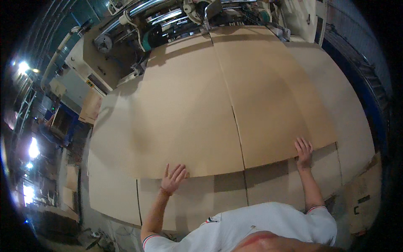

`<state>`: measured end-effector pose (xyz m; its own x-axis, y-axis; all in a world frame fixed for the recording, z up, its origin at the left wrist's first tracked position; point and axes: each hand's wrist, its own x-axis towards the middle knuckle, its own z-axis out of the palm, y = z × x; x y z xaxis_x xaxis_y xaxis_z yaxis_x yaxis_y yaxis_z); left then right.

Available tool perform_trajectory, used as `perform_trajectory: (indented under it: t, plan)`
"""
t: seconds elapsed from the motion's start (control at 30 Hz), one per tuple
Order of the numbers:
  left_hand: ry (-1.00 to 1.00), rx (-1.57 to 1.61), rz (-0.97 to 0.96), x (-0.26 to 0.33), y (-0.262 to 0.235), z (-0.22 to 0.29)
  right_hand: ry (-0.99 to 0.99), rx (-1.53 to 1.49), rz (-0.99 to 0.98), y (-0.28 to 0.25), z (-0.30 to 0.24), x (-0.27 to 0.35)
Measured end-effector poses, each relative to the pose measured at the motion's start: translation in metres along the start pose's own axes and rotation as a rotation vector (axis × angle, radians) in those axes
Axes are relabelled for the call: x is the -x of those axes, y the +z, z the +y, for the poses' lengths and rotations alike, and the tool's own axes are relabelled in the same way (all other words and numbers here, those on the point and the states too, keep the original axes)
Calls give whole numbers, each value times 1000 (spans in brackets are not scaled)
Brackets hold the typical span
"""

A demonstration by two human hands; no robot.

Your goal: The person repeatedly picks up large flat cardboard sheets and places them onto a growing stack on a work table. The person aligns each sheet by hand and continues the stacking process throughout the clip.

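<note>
Both hands lie flat with fingers spread on the near edge of a large corrugated cardboard sheet (pixel 235 96); neither grips anything. In the head view, the left hand (pixel 173 178) presses palm-down at the sheet's near left stretch, fingers fanned over the edge, and the right hand (pixel 304 152) does the same far along to the right, well apart from the other. Judging by that wide spacing, the sheet is too broad and floppy to steer from one point, so each hand takes one half.

That top sheet carries a long score or slot line down its middle, and it rests on a stack of similar brown sheets (pixel 193 201) whose edges stick out below and to the sides, which suggests that it is not yet squared up with them. Its far end reaches the feed end of a machine with rollers and a green part (pixel 168 25), so the sheet lies lengthwise between the person and the machine. More cardboard stacks (pixel 90 105) stand to the left on the factory floor.
</note>
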<state>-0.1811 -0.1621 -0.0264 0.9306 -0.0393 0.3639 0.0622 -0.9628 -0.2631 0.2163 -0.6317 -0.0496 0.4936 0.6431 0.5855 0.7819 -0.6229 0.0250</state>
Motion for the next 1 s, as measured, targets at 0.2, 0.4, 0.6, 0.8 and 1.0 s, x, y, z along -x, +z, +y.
perform_trajectory:
  t: [0.2,0.4,0.6,0.8,1.0]
  plan:
    - [-19,83,-134,-2,38,1,22,3,76,22,18,1]
    - [25,-18,161,-60,30,-31,6,-2,117,23,31,-62]
    - [-30,-137,232,-121,38,-92,-3,20,199,62,34,-116]
    - [-41,-127,200,-164,83,-127,17,1,208,110,50,-171]
    - [-2,-119,294,-223,125,-166,11,-43,271,185,92,-228]
